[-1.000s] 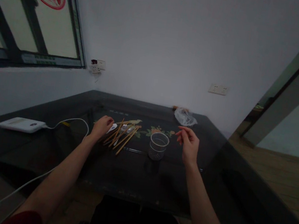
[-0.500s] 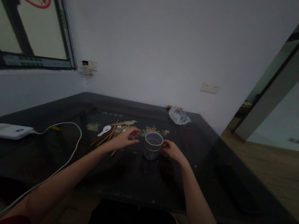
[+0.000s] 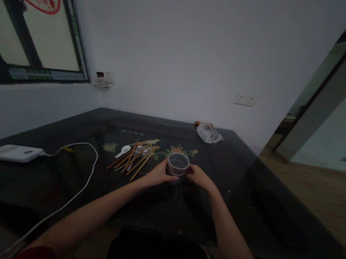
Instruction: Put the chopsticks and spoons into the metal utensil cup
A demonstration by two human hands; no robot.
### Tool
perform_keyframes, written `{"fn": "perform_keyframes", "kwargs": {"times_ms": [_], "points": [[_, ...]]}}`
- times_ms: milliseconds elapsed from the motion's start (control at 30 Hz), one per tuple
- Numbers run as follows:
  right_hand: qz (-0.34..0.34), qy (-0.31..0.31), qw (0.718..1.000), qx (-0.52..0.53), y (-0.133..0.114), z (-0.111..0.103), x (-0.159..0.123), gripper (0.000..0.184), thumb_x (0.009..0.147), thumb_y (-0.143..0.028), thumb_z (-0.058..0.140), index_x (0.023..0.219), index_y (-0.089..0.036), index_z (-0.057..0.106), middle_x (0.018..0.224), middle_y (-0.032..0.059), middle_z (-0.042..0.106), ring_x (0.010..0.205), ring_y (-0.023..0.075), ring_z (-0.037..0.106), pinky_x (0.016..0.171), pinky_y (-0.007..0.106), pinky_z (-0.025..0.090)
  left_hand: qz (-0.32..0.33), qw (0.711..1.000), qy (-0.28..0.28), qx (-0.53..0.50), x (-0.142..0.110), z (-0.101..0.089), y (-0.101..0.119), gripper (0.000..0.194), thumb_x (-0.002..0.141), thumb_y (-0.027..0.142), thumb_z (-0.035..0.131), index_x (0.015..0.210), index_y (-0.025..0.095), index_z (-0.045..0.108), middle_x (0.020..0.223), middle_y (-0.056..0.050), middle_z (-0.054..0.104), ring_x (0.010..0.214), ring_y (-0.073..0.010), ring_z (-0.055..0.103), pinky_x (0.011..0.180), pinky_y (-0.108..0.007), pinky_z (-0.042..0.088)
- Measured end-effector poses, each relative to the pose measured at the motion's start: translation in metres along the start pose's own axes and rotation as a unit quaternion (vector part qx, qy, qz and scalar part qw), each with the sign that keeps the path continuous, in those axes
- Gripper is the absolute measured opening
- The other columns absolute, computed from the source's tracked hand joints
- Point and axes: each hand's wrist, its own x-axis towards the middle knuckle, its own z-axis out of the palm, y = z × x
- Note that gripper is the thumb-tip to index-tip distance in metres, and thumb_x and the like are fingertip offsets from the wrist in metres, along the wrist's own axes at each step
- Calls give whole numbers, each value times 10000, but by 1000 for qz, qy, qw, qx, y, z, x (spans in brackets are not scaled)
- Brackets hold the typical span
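A grey, open-topped utensil holder (image 3: pixel 176 170) with small holes in its wall stands upright on the dark table. From its left side my left hand (image 3: pixel 159 174) is closed around it, the thumb across the front. Against its right side my right hand (image 3: pixel 200 177) rests with bent fingers, their tips partly hidden behind the holder. Just left of the holder lies a loose pile of wooden chopsticks (image 3: pixel 141 166) with metal spoons (image 3: pixel 146 150) among them. A white spoon (image 3: pixel 123 151) lies at the pile's left edge.
A white power bank (image 3: pixel 14 153) with a white cable (image 3: pixel 91 173) lies at the left. Toward the wall sits a crumpled clear plastic bag (image 3: pixel 208 133). A long dark object (image 3: pixel 278 219) lies on the right part of the table (image 3: pixel 211 225).
My left hand has come from above the chopsticks to the holder and closed around it. My right hand stays at the holder's right side. The view has shifted slightly.
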Motion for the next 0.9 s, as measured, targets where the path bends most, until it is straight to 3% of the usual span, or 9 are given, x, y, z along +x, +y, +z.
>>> {"fn": "perform_keyframes", "kwargs": {"times_ms": [167,267,367,467,567,633,700,900], "points": [[-8,11,1000,-11,-4,1,-1,272,673,-81,587,926,-116,681,810,57,696,710,157,613,644,232,466,5,1000,-9,8,-3,-6,13,789,622,348,777,1292,161,405,1272,-148,549,1174,-267,528,1026,-419,390],[-2,15,1000,-12,-4,2,-1,289,724,-149,601,1004,-128,669,793,44,685,671,143,605,609,223,449,15,999,5,51,-5,-22,27,749,622,367,771,1261,162,440,1272,-139,551,1179,-269,521,1020,-405,401],[8,23,999,-40,-2,4,0,277,754,-172,592,1019,-139,665,748,32,670,656,137,597,590,218,429,27,992,70,104,-6,-52,40,748,619,375,766,1260,162,446,1279,-132,544,1192,-276,508,1028,-407,393],[10,25,998,-62,1,6,2,258,779,-187,575,1016,-143,665,767,41,673,677,144,601,606,226,426,13,986,147,81,-8,-95,41,682,665,362,726,1252,161,443,1235,-120,578,1133,-256,557,982,-399,436],[-5,36,996,-83,3,8,2,264,781,-193,574,1024,-151,668,835,59,680,739,160,615,658,239,433,-5,960,270,75,-13,-144,24,656,679,311,714,1248,153,427,1222,-123,585,1094,-243,582,938,-375,469],[-13,39,995,-93,3,9,2,266,778,-196,577,1024,-158,671,864,66,681,768,167,619,679,244,433,-42,920,377,104,-19,-172,6,650,675,286,715,1237,145,422,1235,-131,573,1110,-239,571,937,-353,468],[-13,35,995,-97,3,9,1,262,783,-201,572,1022,-163,671,863,65,682,764,167,617,675,245,429,-76,883,449,113,-25,-194,-14,605,712,332,680,1223,144,417,1262,-136,549,1135,-229,555,934,-319,470],[-12,22,994,-105,3,9,2,261,800,-214,552,1026,-152,666,836,63,675,726,159,597,646,247,412,-134,843,499,150,-30,-217,-58,670,665,410,708,1207,142,418,1247,-137,550,1130,-223,553,941,-313,456]]}}
